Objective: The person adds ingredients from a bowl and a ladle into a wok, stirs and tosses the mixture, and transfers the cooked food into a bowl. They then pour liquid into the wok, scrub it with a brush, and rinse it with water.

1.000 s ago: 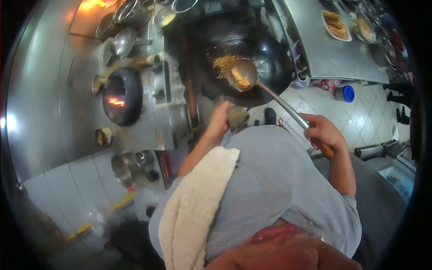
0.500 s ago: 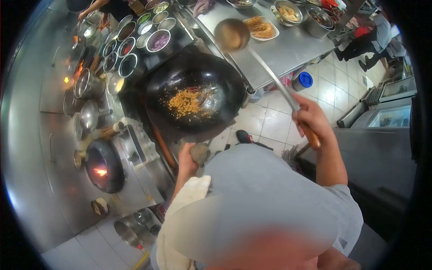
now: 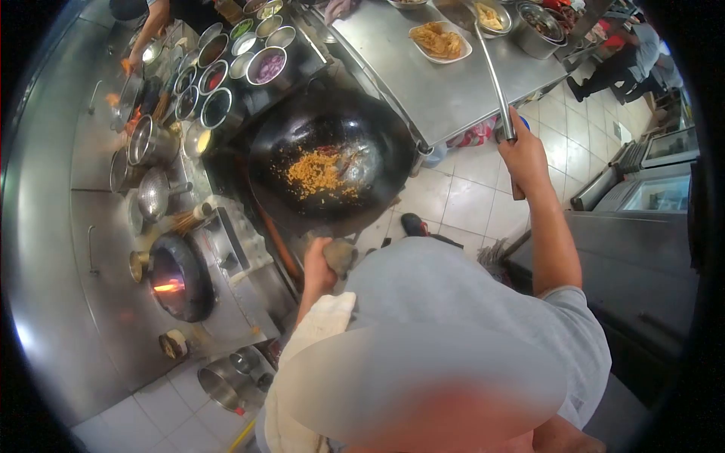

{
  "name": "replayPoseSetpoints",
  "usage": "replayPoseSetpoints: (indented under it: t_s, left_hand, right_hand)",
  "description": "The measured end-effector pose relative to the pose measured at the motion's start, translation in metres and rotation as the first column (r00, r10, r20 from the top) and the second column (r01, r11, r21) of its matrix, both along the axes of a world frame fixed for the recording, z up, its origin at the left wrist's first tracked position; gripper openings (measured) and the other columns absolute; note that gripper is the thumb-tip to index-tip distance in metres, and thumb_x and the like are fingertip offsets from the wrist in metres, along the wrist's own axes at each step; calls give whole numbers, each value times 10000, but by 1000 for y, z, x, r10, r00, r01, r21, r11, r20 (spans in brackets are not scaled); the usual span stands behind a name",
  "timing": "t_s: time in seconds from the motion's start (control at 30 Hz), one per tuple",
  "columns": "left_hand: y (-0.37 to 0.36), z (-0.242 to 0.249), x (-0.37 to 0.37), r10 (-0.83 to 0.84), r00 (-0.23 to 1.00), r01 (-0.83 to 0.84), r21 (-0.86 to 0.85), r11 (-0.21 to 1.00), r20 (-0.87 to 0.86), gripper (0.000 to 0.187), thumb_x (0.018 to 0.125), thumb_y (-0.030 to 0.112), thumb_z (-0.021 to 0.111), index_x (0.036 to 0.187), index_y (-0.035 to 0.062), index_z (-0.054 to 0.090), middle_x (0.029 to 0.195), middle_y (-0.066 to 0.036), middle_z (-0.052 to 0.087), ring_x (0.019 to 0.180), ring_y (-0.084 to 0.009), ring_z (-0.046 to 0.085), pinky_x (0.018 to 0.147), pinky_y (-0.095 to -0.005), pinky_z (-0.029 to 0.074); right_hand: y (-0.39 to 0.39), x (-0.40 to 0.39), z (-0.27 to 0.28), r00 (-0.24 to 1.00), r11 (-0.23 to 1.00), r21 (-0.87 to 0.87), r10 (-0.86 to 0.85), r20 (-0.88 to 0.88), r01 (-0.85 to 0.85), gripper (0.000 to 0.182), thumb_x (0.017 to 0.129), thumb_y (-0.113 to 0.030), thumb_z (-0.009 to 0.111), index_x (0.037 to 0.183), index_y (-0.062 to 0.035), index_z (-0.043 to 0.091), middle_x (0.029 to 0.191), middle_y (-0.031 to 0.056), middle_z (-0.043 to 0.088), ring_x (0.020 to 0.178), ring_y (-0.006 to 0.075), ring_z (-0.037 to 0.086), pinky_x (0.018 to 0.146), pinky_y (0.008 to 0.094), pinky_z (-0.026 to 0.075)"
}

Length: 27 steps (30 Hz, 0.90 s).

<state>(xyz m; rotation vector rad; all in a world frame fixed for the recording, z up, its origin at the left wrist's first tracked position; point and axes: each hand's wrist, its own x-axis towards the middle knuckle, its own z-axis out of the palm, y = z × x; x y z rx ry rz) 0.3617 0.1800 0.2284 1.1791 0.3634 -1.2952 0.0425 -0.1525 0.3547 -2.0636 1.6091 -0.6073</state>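
My right hand [image 3: 526, 155] is closed round the handle of a long ladle [image 3: 495, 79], whose bowl is up at the top beside a bowl of yellow food [image 3: 491, 15]. With my left hand [image 3: 320, 266] I grip a grey-brown cloth [image 3: 340, 257] at the near edge of a large black wok [image 3: 366, 140]. Inside the wok lie golden-brown crumbs [image 3: 317, 174] with dark red bits. Fried food sits on a white plate [image 3: 464, 51] on the steel table [image 3: 423, 98].
Metal containers of ingredients [image 3: 268, 68] stand beyond the wok. Flame shows in a burner [image 3: 177, 279] at the left. A skimmer [image 3: 153, 194] lies near a pot [image 3: 147, 141]. A co-worker's arm [image 3: 155, 26] is at the upper left; other people stand upper right.
My right hand has moved up and the ladle's bowl has swung right, from near the fried food to the bowl of yellow food. My left hand stays at the wok's edge.
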Motion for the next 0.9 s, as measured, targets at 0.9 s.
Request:
replayPoseSetpoints:
  t_s: [0.9]
  left_hand:
    - [-14,33,-7,26,889,79,-209,975,457,350,965,292,450,1129,27,610,1027,-123,658,892,-255,642,746,-396,528]
  right_hand:
    - [156,10,-64,809,683,565,586,-46,-463,689,901,-56,576,1533,-166,324,981,271,642,847,383,650,814,403,514]
